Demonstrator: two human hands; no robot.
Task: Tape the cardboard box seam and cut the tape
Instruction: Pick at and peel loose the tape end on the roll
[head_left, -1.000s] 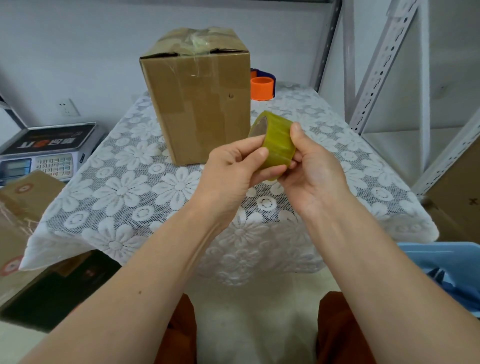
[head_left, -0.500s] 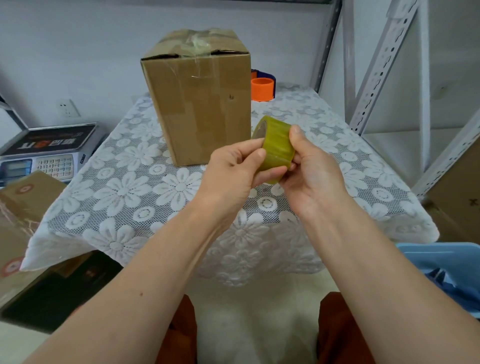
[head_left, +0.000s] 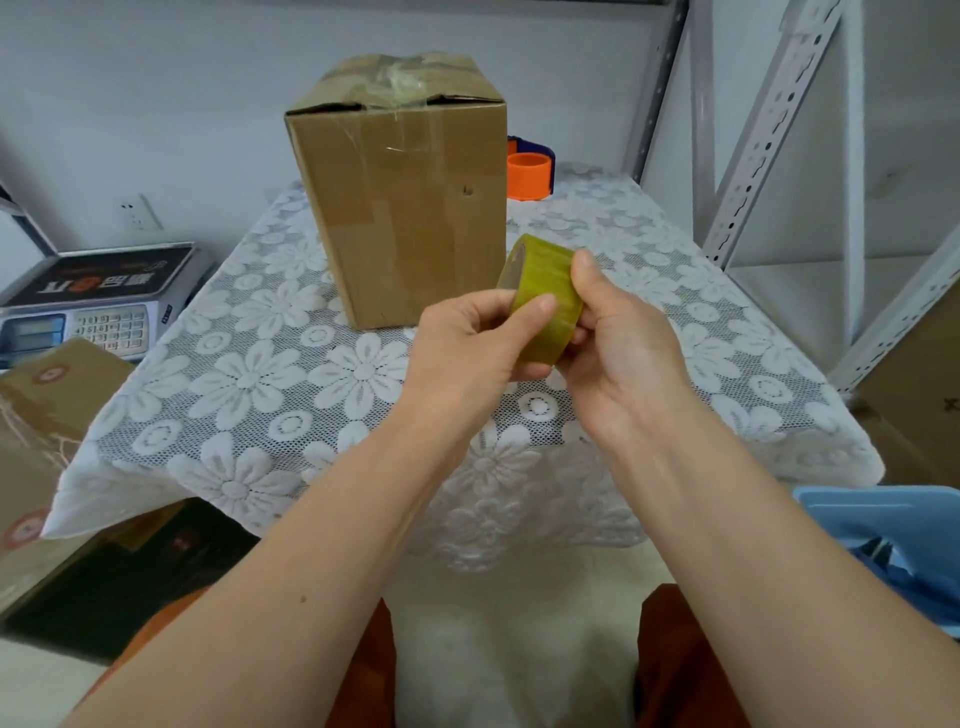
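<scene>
Before the cardboard box (head_left: 400, 208), above the lace-flowered tablecloth (head_left: 249, 374): glossy yellow-green tape roll (head_left: 545, 306), cylindrical, pinched by left hand (head_left: 467, 353) and right hand (head_left: 618, 343). Behind the box, partly hidden: orange tape dispenser (head_left: 529, 174). Left of the box: electronic scale (head_left: 88, 301).

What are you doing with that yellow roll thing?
A person is holding a yellowish-green roll of clear packing tape in both hands above the table. The left hand has its thumb on the roll's face, as if feeling for the tape's loose end, and the right hand grips the roll's other side. The tall brown cardboard box stands on the white lace flower tablecloth, with crumpled old tape on top. No new tape is pulled out yet.
</scene>
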